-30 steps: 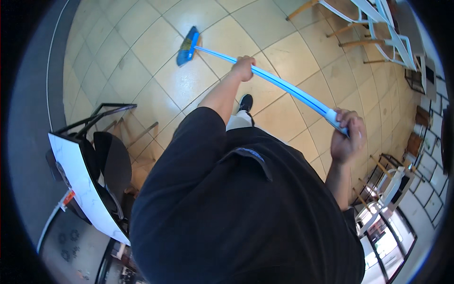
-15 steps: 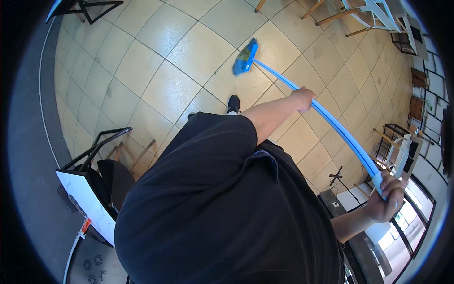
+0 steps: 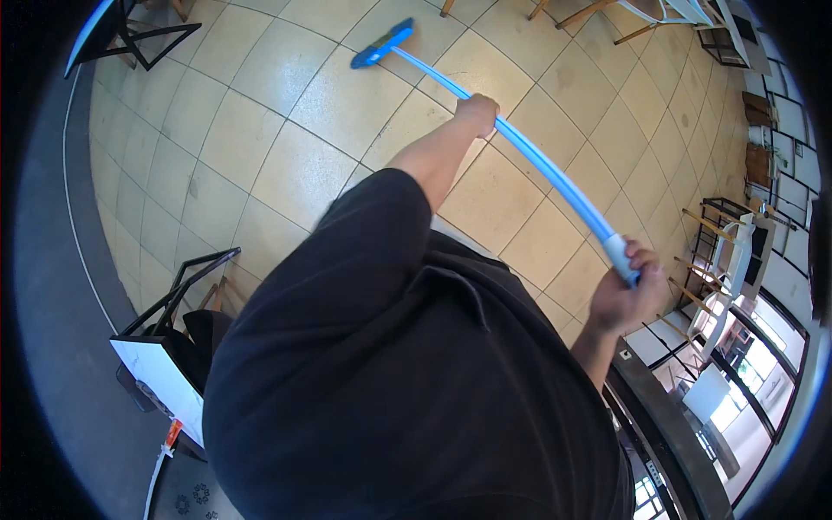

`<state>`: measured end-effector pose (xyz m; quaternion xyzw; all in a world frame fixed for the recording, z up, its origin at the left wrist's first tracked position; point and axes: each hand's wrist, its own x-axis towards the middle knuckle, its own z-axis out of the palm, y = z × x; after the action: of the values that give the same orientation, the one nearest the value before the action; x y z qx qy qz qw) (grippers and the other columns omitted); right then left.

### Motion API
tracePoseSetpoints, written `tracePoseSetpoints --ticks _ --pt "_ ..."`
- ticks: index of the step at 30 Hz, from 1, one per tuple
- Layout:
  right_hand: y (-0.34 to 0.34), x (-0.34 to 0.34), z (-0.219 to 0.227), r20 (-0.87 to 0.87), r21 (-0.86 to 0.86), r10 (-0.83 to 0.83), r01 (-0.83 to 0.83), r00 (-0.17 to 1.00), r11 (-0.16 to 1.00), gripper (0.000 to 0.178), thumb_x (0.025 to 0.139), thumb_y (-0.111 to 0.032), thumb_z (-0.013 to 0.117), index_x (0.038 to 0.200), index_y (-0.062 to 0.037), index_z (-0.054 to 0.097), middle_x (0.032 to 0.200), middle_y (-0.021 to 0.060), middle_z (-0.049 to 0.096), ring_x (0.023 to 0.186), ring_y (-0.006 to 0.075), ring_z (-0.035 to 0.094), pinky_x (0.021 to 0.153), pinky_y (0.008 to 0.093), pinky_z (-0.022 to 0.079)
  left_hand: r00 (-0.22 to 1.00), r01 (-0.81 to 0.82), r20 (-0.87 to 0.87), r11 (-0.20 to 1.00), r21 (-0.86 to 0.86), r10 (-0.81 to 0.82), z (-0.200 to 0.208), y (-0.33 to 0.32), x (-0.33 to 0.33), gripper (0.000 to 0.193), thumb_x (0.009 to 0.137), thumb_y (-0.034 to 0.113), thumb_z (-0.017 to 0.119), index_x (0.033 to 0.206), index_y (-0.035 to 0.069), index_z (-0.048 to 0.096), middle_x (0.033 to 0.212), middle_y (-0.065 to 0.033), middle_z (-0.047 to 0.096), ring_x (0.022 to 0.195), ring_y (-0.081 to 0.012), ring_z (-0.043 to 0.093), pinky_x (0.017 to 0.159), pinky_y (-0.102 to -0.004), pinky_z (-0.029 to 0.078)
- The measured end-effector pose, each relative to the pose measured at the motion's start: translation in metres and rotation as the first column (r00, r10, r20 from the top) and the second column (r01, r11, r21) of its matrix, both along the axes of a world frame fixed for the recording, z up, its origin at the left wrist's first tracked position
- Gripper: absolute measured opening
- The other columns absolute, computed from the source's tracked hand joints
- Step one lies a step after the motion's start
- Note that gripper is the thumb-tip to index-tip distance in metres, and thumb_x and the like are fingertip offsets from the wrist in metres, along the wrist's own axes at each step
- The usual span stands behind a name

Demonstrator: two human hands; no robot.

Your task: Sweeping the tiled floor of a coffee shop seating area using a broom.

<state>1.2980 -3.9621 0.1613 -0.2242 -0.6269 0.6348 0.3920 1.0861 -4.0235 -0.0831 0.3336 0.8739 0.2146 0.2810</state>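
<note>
A blue broom [image 3: 555, 176] runs slantwise across the view, its long handle bowed by the lens. My left hand [image 3: 478, 115] is closed around the handle, partway up from the head, with the arm stretched forward. At the upper end, by a pale grip sleeve, my right hand [image 3: 626, 290] wraps the handle. The broom head [image 3: 383, 45], blue with dark bristles, is at the far side over the tiled floor, blurred by motion; whether the bristles touch the tiles I cannot tell.
Beige floor tiles [image 3: 338, 104] spread ahead. A white-topped table [image 3: 160, 373] with black legs stands at the left, beside a dark chair [image 3: 208, 328]. Pale chairs with wooden legs [image 3: 706, 286] are at the right. A black metal frame [image 3: 147, 43] is at the far left.
The broom head has swung away from my feet, forward and to the left. Both hands have moved leftward and forward with the handle, keeping their hold.
</note>
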Motion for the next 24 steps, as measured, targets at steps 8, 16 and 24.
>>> tracePoseSetpoints --ticks 8,16,24 --pt "-0.009 0.075 0.044 0.128 0.139 -0.458 0.441 0.88 0.887 0.022 0.08 -0.013 0.035 0.06 -0.0024 0.036 0.058 0.007 0.034 0.062 0.0226 0.042 0.066 0.0401 0.04 0.788 0.6 0.151 0.799 0.035 -0.597 0.003 0.056 0.104 0.018 0.05 0.002 0.053 0.065 0.011 0.057 0.067 -0.0125 0.057 0.065 -0.0269 0.055 0.055 -0.0333 0.044" --pt "0.004 0.119 0.074 -0.022 0.134 -0.535 0.532 0.845 0.836 0.014 0.072 -0.012 0.04 0.061 -0.0034 0.037 0.056 0.0059 0.032 0.055 0.0203 0.038 0.056 0.0353 0.039 0.7 0.701 0.104 0.707 0.087 -0.707 0.045 0.042 0.134 0.015 0.052 0.0 0.05 0.063 0.007 0.058 0.063 -0.0143 0.056 0.062 -0.0287 0.055 0.053 -0.036 0.043" --pt "0.04 0.034 0.077 -0.188 0.014 0.097 -0.096 0.977 0.995 0.023 0.077 -0.02 0.039 0.058 -0.008 0.035 0.057 0.0036 0.033 0.058 0.0167 0.037 0.058 0.0323 0.035 0.983 0.135 0.12 0.989 0.052 -0.141 0.095 -0.082 0.067 0.012 0.057 0.006 0.051 0.067 0.008 0.057 0.069 -0.0118 0.056 0.072 -0.0277 0.054 0.058 -0.0367 0.044"
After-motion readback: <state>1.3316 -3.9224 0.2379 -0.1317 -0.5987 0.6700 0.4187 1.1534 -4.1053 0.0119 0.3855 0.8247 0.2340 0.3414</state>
